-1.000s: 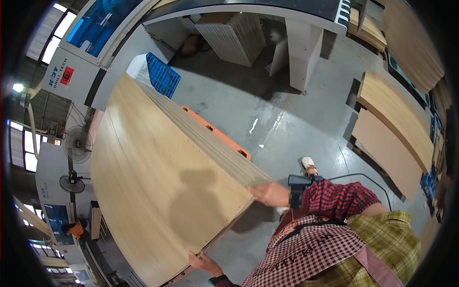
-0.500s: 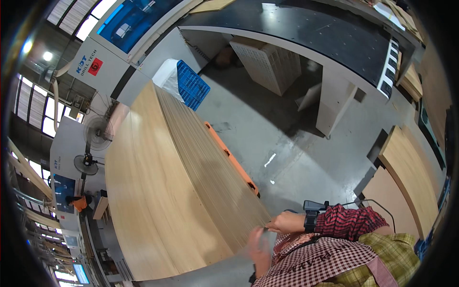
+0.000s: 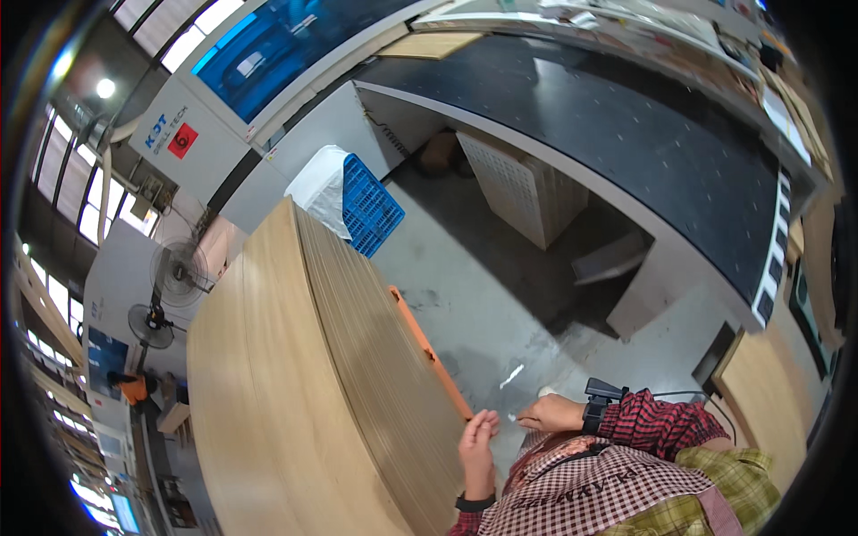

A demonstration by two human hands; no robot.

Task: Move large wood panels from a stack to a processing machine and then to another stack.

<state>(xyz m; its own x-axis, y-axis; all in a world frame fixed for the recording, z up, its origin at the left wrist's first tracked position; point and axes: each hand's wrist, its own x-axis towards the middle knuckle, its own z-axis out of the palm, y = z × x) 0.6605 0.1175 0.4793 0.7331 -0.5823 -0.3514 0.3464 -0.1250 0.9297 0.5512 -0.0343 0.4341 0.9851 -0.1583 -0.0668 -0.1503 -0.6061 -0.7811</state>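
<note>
A tall stack of wood-grain boards (image 3: 268, 357) fills the left and middle of the view, its layered edges (image 3: 375, 357) facing right. My left hand (image 3: 478, 451), with a dark band at the wrist, is raised beside the near right edge of the stack. Its fingers are loosely bent and apart, with nothing visible in them. To its right, in front of my checked apron (image 3: 590, 491), is my right hand (image 3: 551, 414). Those fingers are drawn together and point left; anything between them is too small to make out. A black device (image 3: 596, 415) is strapped on that wrist.
An orange bar (image 3: 429, 348) runs low along the stack's right side. Beyond stand a blue plastic crate (image 3: 371, 210) partly under a white cover, and a long black-topped machine table (image 3: 626, 116) with panels (image 3: 518, 188) beneath. Boards (image 3: 769, 384) lie at right; fans (image 3: 150, 326) stand left.
My left hand, blurred before, has risen beside the stack. My right hand has moved slightly right, away from the stack's corner. The whole view has shifted, showing more of the black table.
</note>
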